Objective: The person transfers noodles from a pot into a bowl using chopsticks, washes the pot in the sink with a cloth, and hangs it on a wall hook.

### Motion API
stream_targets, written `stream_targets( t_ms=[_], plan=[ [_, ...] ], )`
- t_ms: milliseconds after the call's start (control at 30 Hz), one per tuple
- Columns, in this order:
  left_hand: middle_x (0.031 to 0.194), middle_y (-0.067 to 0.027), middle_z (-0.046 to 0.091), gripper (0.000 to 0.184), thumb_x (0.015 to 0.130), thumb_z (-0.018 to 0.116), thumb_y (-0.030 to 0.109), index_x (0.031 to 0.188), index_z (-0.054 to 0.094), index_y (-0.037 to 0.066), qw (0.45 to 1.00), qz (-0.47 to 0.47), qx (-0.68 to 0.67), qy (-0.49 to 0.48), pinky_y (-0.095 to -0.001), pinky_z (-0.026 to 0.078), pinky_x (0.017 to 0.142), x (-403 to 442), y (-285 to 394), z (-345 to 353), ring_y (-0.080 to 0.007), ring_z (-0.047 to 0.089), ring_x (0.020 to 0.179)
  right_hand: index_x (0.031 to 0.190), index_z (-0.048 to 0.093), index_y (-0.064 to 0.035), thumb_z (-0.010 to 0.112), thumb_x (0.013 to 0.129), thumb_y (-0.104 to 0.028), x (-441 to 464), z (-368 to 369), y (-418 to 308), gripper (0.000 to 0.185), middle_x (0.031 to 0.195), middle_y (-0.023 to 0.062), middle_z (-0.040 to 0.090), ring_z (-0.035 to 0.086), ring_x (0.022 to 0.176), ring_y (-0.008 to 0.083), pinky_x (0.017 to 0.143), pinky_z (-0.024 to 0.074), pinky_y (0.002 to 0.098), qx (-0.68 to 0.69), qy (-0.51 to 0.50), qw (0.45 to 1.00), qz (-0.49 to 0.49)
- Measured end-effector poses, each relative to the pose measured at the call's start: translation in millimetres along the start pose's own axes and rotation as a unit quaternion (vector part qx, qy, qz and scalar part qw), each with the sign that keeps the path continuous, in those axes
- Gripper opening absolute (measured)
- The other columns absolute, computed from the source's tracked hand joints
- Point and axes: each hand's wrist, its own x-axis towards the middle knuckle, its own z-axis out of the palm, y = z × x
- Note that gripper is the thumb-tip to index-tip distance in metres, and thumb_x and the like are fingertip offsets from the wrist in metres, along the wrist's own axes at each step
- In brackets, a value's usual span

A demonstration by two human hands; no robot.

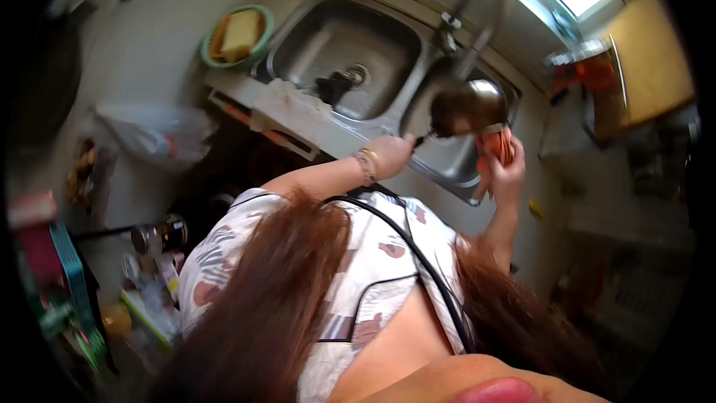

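Observation:
My left hand (389, 157), a bracelet on its wrist, is closed round the dark handle of a round metal pan (470, 108). The pan is held tilted over the right sink basin (447, 160), below the tap (496, 19). My right hand (509, 168) has its fingers closed on an orange object (498, 145) close to the pan's right edge. What kind of object it is stays blurred. Whether it touches the pan I cannot tell.
In the left basin (298, 30) a dark item (333, 89) lies beside the drain. A pale cloth (291, 112) hangs over the front edge. A green bowl (211, 56) with a yellow sponge (242, 35) stands at the left. A wooden board (649, 60) is at the right.

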Motion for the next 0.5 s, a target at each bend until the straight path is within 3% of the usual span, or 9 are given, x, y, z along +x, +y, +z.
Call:
stream_targets(
  t_ms=[67, 133, 233, 267, 367, 500],
  plan=[
    [0.068, -0.0195, 0.062, 0.014, 0.086, 0.043, 0.014, 0.091, 0.047, 0.002, 0.996, 0.001, 0.086, 0.027, -0.0473, 0.048, 0.057, 9.3, 4.3, -7.9, -0.0378, 0.062, 0.066, 0.114, 0.054, 0.0006, 0.068, 0.078, -0.009, -6.1, 2.7, 19.8, 0.04, 0.099, 0.0102, 0.063, 0.06, 0.089, 0.0163, 0.08, 0.0466, 0.0281, -0.006, 0.002, 1.0, 0.026],
    [0.067, -0.0159, 0.063, 0.012, 0.084, 0.042, 0.012, 0.09, 0.048, 0.004, 0.985, 0.015, 0.157, 0.069, -0.0433, 0.05, 0.054, 11.8, 7.9, -15.0, -0.0331, 0.064, 0.065, 0.115, 0.054, 0.0027, 0.067, 0.078, -0.005, -13.6, -3.4, 47.1, 0.039, 0.102, 0.0095, 0.064, 0.06, 0.092, 0.0148, 0.08, 0.0468, 0.0254, 0.086, 0.003, 0.995, 0.044],
    [0.066, -0.0108, 0.064, 0.012, 0.083, 0.043, 0.013, 0.088, 0.051, 0.006, 0.966, 0.042, 0.217, 0.135, -0.037, 0.051, 0.053, 5.9, 18.8, -15.8, -0.0259, 0.065, 0.062, 0.112, 0.056, 0.0026, 0.068, 0.077, -0.011, -28.5, -26.1, 63.7, 0.039, 0.102, 0.0121, 0.064, 0.062, 0.093, 0.0202, 0.082, 0.0468, 0.0293, -0.026, -0.011, 0.999, 0.035],
    [0.066, -0.0107, 0.064, 0.012, 0.083, 0.044, 0.014, 0.088, 0.051, 0.006, 0.963, 0.038, 0.223, 0.149, -0.037, 0.051, 0.052, 2.6, 23.8, -12.7, -0.026, 0.065, 0.061, 0.112, 0.056, 0.0026, 0.068, 0.077, -0.012, -33.7, -36.9, 68.4, 0.039, 0.103, 0.0129, 0.064, 0.062, 0.092, 0.0215, 0.083, 0.0468, 0.0302, -0.075, -0.009, 0.997, 0.031],
    [0.064, -0.0102, 0.063, 0.015, 0.082, 0.045, 0.014, 0.09, 0.052, 0.005, 0.951, 0.008, 0.244, 0.19, -0.0372, 0.051, 0.051, -7.4, 40.5, 3.2, -0.0258, 0.065, 0.06, 0.111, 0.057, 0.0025, 0.068, 0.076, -0.013, -44.0, -63.4, 105.1, 0.04, 0.105, 0.0143, 0.063, 0.061, 0.096, 0.0251, 0.087, 0.0447, 0.0326, -0.033, 0.005, 0.998, 0.047],
    [0.063, -0.0098, 0.063, 0.017, 0.081, 0.045, 0.014, 0.093, 0.052, 0.003, 0.935, -0.048, 0.263, 0.234, -0.0371, 0.051, 0.048, -22.3, 67.4, 33.4, -0.0255, 0.065, 0.058, 0.114, 0.057, 0.0002, 0.065, 0.075, -0.01, -58.1, -95.7, 125.6, 0.041, 0.118, 0.0159, 0.054, 0.053, 0.107, 0.0303, 0.092, 0.0407, 0.0369, -0.114, 0.002, 0.993, -0.026]
  ],
)
